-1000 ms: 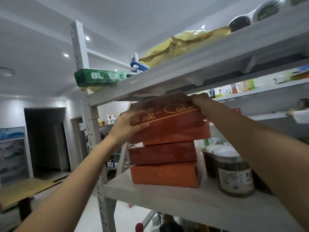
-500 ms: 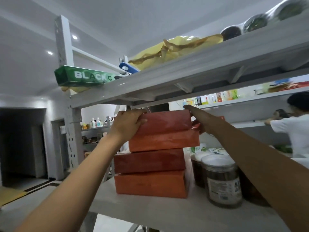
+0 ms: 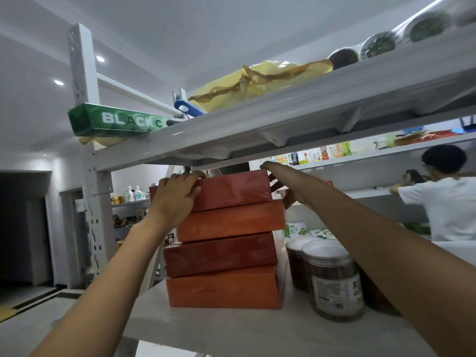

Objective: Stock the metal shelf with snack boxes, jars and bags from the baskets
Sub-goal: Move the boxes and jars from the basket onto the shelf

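Several flat orange-red snack boxes are stacked on the grey metal shelf board (image 3: 231,331). The top red box (image 3: 231,191) lies flat on the second box (image 3: 231,222), just under the shelf above. My left hand (image 3: 177,194) grips its left end, fingers curled over the top edge. My right hand (image 3: 286,181) holds its right end, thumb along the top back corner, with the fingers partly hidden behind the box. The bottom box (image 3: 224,287) sits on the board.
Two brown jars with white lids (image 3: 334,279) stand right of the stack. The upper shelf (image 3: 283,117) carries a green box (image 3: 116,121), a yellow bag (image 3: 257,78) and round tins. A perforated post (image 3: 95,202) stands at the left. A person in white (image 3: 448,202) works at a far shelf.
The top red box, held tilted a second ago, has come down level onto the stack. Both hands have stayed at its ends.
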